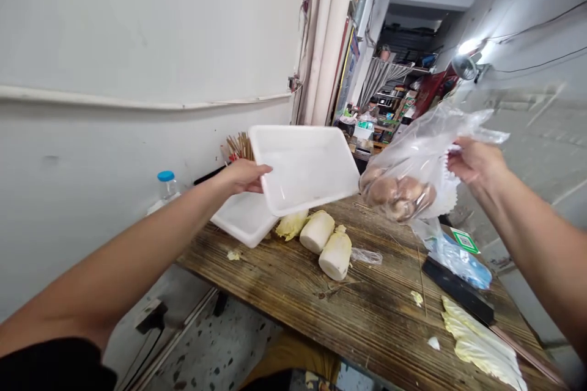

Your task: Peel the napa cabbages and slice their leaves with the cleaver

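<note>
My left hand [250, 176] grips the near left edge of a white plastic tray [307, 168], tilted and raised above the table. My right hand [474, 162] is closed around the gathered top of a clear plastic bag [426, 134]. Inside the bag are several brown mushrooms [397, 194], hanging close to the tray's right edge. A second white tray [247, 220] rests on the table behind and below my left hand. Between the hands, on the wood, lie cut pieces of napa cabbage [334, 253] with their white stem ends toward me.
On the wooden table [367, 317] lie a black-sheathed long tool [458, 290], a loose cabbage leaf [486, 342], a bluish plastic bag [461, 259] and a green code card [465, 240]. A blue-capped jar [167, 184] and wooden sticks [240, 146] stand by the left wall.
</note>
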A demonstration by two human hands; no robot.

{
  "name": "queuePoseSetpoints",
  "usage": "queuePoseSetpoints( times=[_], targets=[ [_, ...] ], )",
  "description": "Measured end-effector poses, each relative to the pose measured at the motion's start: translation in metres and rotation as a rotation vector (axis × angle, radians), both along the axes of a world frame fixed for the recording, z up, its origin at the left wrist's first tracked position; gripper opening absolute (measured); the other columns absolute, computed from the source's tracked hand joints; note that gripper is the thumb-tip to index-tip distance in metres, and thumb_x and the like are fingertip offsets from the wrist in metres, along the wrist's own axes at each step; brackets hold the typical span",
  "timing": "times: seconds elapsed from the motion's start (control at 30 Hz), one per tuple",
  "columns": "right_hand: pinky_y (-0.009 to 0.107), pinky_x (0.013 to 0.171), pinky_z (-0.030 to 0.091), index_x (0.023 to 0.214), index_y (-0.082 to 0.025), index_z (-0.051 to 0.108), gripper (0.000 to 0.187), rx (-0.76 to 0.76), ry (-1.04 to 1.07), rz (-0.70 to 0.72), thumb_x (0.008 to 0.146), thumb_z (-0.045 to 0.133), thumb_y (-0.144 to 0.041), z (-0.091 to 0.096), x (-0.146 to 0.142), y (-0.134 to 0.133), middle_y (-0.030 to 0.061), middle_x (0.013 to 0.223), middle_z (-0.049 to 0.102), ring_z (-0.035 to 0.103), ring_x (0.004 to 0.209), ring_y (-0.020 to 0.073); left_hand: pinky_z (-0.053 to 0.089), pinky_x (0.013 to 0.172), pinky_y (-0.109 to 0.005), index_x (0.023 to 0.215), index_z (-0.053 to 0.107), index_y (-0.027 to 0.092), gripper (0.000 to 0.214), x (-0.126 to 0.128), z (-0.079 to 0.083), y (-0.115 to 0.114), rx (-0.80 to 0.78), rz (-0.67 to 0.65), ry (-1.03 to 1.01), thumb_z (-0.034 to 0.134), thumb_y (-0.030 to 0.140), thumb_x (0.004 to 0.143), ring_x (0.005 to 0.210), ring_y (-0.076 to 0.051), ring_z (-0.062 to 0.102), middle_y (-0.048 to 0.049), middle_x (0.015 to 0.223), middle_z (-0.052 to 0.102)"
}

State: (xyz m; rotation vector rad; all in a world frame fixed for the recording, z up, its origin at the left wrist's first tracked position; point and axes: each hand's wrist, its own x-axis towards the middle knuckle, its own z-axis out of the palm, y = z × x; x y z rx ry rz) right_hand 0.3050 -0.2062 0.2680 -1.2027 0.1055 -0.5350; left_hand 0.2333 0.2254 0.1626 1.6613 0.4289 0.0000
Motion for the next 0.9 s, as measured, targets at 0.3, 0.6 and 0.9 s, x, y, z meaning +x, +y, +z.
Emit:
queuePoseSetpoints(
  times=[0.3,0.6,0.9],
  targets=[
    [0.019,0.061,0.05,0.078,-0.011,0.053,0.021,-0.079,-0.081,-0.037,0.08,0.045,0.009,0.012,0.029,0.019,-0.0056,0.063,0.057,0.054,0.057,0.0036,0.061,0.065,-0.037,0.106,0.061,0.005,0.026,0.085,-0.038,-0.172,0.103,-0.434,0.187,0.057,0.027,0.092,0.067,-0.022,0.068,-0.0128,0.075,0.067],
    [0.018,0.049,0.05,0.075,-0.018,0.049,0.017,-0.113,0.108,-0.155,0.083,0.053,-0.004,-0.082,0.054,0.003,-0.0095,0.056,0.052,0.05,0.047,0.0059,0.057,0.063,-0.029,0.114,0.058,0.008,0.029,0.145,-0.086,-0.215,0.097,-0.478,0.091,0.05,0.03,0.097,0.067,-0.016,0.067,-0.0124,0.093,0.07],
    [0.028,0.07,0.056,0.098,-0.015,0.065,0.029,-0.435,0.11,-0.046,0.095,0.057,-0.043,-0.174,0.081,0.049,-0.001,0.082,0.067,0.064,0.075,0.012,0.052,0.058,-0.024,0.097,0.061,0.008,0.023,0.184,-0.108,-0.205,0.379,-0.41,0.057,0.054,0.03,0.097,0.056,-0.009,0.058,-0.0019,0.074,0.064]
  ],
)
